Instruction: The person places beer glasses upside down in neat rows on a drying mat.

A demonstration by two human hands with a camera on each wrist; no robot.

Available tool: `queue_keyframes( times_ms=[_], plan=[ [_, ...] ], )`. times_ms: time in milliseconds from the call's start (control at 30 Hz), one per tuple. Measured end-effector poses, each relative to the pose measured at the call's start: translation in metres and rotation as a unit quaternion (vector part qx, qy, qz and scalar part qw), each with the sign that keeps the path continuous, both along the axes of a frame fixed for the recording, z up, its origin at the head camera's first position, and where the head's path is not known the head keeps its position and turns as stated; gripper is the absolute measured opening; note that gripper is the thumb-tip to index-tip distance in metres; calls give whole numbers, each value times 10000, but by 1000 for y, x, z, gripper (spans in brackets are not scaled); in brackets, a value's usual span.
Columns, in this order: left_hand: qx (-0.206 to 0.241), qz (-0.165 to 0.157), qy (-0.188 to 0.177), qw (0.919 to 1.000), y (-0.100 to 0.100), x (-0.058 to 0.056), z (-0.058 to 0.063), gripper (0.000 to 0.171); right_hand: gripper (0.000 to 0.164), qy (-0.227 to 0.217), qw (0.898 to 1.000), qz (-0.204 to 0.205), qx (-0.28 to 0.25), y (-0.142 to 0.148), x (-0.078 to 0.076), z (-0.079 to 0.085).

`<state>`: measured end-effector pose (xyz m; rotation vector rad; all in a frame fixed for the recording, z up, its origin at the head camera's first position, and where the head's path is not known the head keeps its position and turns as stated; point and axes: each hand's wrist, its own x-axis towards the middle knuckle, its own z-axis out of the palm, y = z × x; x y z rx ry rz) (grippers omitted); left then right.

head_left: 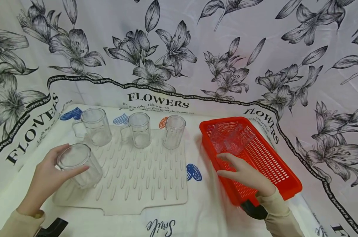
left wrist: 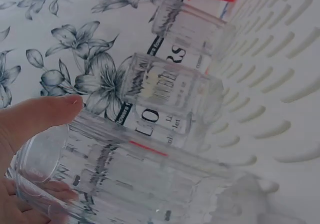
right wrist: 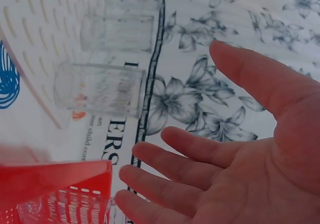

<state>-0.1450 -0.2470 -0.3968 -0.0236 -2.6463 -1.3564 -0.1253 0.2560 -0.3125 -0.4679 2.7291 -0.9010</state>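
Note:
My left hand grips a clear glass mug near its rim, thumb on one side and fingers on the other, at the front left of a white ribbed drying mat. In the left wrist view the thumb lies along the top of that mug. My right hand is over the near left side of a red plastic basket, fingers extended and holding nothing. Clear glassware lies at the basket's far end; its exact shape is hard to make out.
Along the mat's back edge stand three more upright clear mugs: a wide one at left, one in the middle and a slimmer one at right. A flower-printed cloth hangs behind and covers the table.

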Motion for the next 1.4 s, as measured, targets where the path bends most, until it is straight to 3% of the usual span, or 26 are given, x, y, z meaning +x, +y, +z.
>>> queue_keyframes(
  times_ms=[267,500,600,733,867,1000,1067,1200,1400],
  plan=[
    [289,313,-118,9990,-7,-2,-16,92,60,582,9975,-389,131,-5,-17,-10],
    [271,284,-109,9992,-11,-8,-40,91,62,1134,9887,-972,107,4,-47,0],
    [250,354,-58,9990,-8,-8,-38,92,67,1237,9855,-1153,108,8,-59,8],
    [264,337,-37,9991,-2,-5,-25,92,79,1461,9799,-1356,63,12,-76,12],
    [298,166,-66,9994,0,-3,-13,93,78,1756,9735,-1455,-161,19,-93,4],
    [190,72,-105,9997,-1,-2,-11,96,72,2005,9665,-1551,-393,27,-108,-9],
    [185,56,-156,9997,-1,-2,-11,97,75,1946,9670,-1592,-407,32,-114,-16],
    [346,146,-371,9986,1,-2,-14,98,92,1329,9756,-1723,-304,41,-125,-28],
    [592,248,-559,9964,2,-1,-15,96,105,572,9827,-1750,-213,50,-129,-44]
  ],
)
